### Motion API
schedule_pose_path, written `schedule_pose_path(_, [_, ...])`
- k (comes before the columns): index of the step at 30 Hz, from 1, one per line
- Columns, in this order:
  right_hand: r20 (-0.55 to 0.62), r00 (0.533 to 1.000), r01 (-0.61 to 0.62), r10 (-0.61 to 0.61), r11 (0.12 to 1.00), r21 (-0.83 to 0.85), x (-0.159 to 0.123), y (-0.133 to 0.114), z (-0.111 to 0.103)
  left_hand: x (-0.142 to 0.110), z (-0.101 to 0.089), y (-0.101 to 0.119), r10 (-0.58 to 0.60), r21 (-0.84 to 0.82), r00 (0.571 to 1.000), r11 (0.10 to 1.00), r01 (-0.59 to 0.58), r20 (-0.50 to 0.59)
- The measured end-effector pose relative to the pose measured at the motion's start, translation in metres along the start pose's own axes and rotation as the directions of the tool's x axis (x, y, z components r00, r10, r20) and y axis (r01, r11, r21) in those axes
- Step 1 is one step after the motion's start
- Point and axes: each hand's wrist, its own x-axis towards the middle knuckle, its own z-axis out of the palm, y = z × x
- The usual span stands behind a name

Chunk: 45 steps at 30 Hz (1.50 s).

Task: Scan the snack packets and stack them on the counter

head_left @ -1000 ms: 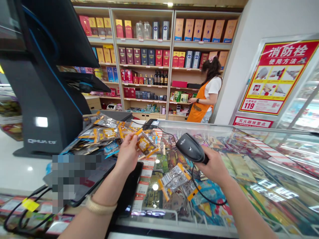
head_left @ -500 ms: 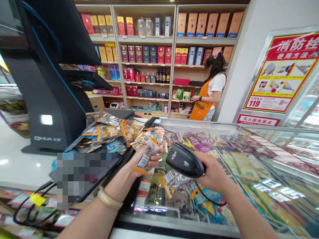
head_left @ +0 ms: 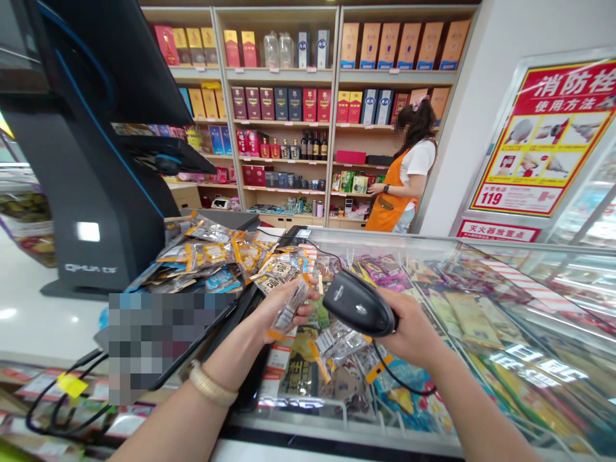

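My left hand (head_left: 276, 308) is closed on a small clear snack packet (head_left: 292, 307) with orange ends and a printed barcode label. Wrapped around the handle of a black barcode scanner (head_left: 359, 305) is my right hand (head_left: 409, 324). The scanner's head points left toward the packet, a short gap apart. Below the scanner, several similar orange-edged packets (head_left: 337, 350) lie on the glass top. A heap of orange, white and blue snack packets (head_left: 212, 253) is piled to the left, beyond my left hand. A thin black cable (head_left: 404, 385) hangs from the scanner.
A dark register terminal (head_left: 103, 192) stands at the left on the white counter (head_left: 29, 321). The glass case (head_left: 481, 256) holds bagged snacks. Behind it, a person in an orange apron (head_left: 397, 186) stands at shelves of boxed goods (head_left: 282, 102). Black cables (head_left: 52, 404) loop at lower left.
The packet in my left hand has tilted and shifted slightly right. The scanner has moved a little right, and its head stays toward the packet.
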Motion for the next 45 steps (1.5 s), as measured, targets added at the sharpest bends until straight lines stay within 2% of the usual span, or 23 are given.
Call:
schedule_pose_path(3, [-0.140,0.990,-0.029,0.013,0.994,-0.109,-0.001,0.014,-0.002,0.009,0.003,-0.019,0.136,0.256,0.967,0.963,-0.079,-0.213])
schedule_pose_path(5, [-0.206,0.978,-0.074,0.036,0.981,-0.177,-0.001,0.022,-0.004,0.019,0.006,-0.033,0.200,0.464,0.941,0.884,-0.054,-0.272])
schedule_pose_path(7, [-0.239,0.969,-0.117,0.063,0.968,-0.221,-0.001,0.028,-0.006,0.029,0.008,-0.042,0.266,0.687,0.940,0.725,-0.049,-0.214])
schedule_pose_path(10, [-0.257,0.963,-0.147,0.082,0.958,-0.246,-0.001,0.032,-0.006,0.041,0.009,-0.038,0.396,0.934,0.918,0.326,-0.148,0.007])
schedule_pose_path(13, [-0.257,0.963,-0.151,0.083,0.954,-0.257,0.000,0.032,-0.004,0.045,0.001,-0.019,0.479,0.986,0.862,-0.091,-0.141,0.167])
schedule_pose_path(15, [-0.251,0.964,-0.152,0.087,0.955,-0.254,0.001,0.032,-0.003,0.046,-0.009,-0.008,0.444,0.958,0.878,-0.283,-0.054,0.181])
schedule_pose_path(18, [-0.236,0.968,-0.148,0.090,0.959,-0.241,0.001,0.033,0.000,0.047,-0.025,-0.003,0.334,0.905,0.934,-0.426,0.026,0.130])
schedule_pose_path(22, [-0.225,0.971,-0.133,0.076,0.959,-0.250,0.000,0.034,0.002,0.048,-0.029,-0.004,0.323,0.876,0.935,-0.481,0.027,0.149])
schedule_pose_path(27, [-0.231,0.972,-0.110,0.045,0.955,-0.277,-0.003,0.036,0.004,0.045,-0.019,0.000,0.352,0.900,0.924,-0.435,0.017,0.152])
schedule_pose_path(30, [-0.221,0.975,-0.095,0.028,0.950,-0.298,-0.004,0.036,0.004,0.044,-0.021,0.001,0.467,0.952,0.876,-0.304,0.034,0.118])
schedule_pose_path(32, [-0.217,0.976,-0.091,0.024,0.948,-0.305,-0.004,0.036,0.005,0.047,-0.027,0.000,0.573,0.994,0.816,-0.111,-0.010,0.072])
schedule_pose_path(33, [-0.217,0.976,-0.093,0.026,0.948,-0.303,-0.005,0.036,0.005,0.048,-0.029,-0.001,0.620,0.998,0.785,0.026,-0.053,0.025])
schedule_pose_path(35, [-0.210,0.977,-0.094,0.032,0.951,-0.293,-0.005,0.035,0.004,0.051,-0.034,-0.001,0.670,0.919,0.731,0.360,-0.163,-0.133])
schedule_pose_path(36, [-0.201,0.979,-0.091,0.034,0.954,-0.285,-0.004,0.034,0.004,0.051,-0.035,0.000,0.655,0.818,0.721,0.530,-0.224,-0.227])
schedule_pose_path(37, [-0.189,0.981,-0.086,0.033,0.958,-0.274,-0.004,0.033,0.004,0.051,-0.035,0.001,0.613,0.683,0.729,0.674,-0.282,-0.305])
schedule_pose_path(38, [-0.175,0.984,-0.079,0.032,0.962,-0.263,-0.004,0.032,0.004,0.051,-0.034,0.002,0.557,0.532,0.749,0.782,-0.326,-0.359])
schedule_pose_path(39, [-0.158,0.987,-0.071,0.031,0.965,-0.254,-0.003,0.031,0.004,0.050,-0.032,0.003,0.499,0.390,0.776,0.850,-0.353,-0.386])
schedule_pose_path(41, [-0.125,0.992,-0.062,0.033,0.969,-0.238,-0.003,0.028,0.004,0.047,-0.027,0.004,0.426,0.191,0.819,0.905,-0.380,-0.385])
schedule_pose_path(42, [-0.106,0.994,-0.063,0.040,0.971,-0.231,-0.002,0.027,0.005,0.045,-0.024,0.005,0.414,0.141,0.827,0.910,-0.391,-0.380])
schedule_pose_path(45, [-0.053,0.996,-0.086,0.076,0.973,-0.216,-0.002,0.024,0.007,0.042,-0.015,0.004,0.419,0.103,0.825,0.905,-0.412,-0.380])
